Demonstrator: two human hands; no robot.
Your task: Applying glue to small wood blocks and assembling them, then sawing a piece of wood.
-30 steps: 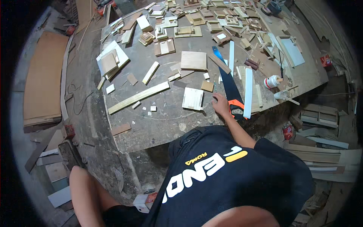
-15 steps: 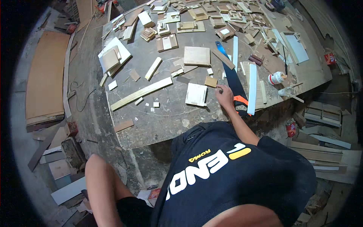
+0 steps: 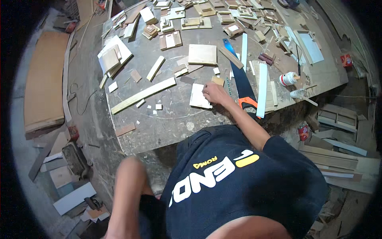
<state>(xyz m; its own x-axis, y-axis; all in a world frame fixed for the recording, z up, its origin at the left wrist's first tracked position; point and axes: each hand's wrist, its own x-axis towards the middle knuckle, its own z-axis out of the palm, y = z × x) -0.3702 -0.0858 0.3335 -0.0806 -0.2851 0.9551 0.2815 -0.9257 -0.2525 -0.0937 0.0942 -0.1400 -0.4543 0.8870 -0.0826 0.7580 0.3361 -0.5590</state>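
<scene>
My right hand (image 3: 215,93) lies over the right part of a pale square wooden board (image 3: 196,96) on the worktable. Its fingers are curled together, and whatever they may hold is hidden. Just beyond the hand is a small tan wood block (image 3: 217,80). To its right lies a handsaw (image 3: 243,81) with a dark blade, blue toward the far end, and an orange handle. Farther off sits a larger wooden square (image 3: 202,54). A bare bent limb shows at the lower left, but my left hand cannot be seen.
A long wood strip (image 3: 144,95) and small offcuts lie to the left. Stacked wooden pieces (image 3: 170,40) crowd the far side of the table. At right are a white strip (image 3: 261,89) and a white bottle (image 3: 287,79). Boards (image 3: 44,79) lean beyond the left side.
My right hand has moved left, from beside the tan block and saw onto the pale square board. The bent limb at lower left has shifted right. The whole view has shifted slightly.
</scene>
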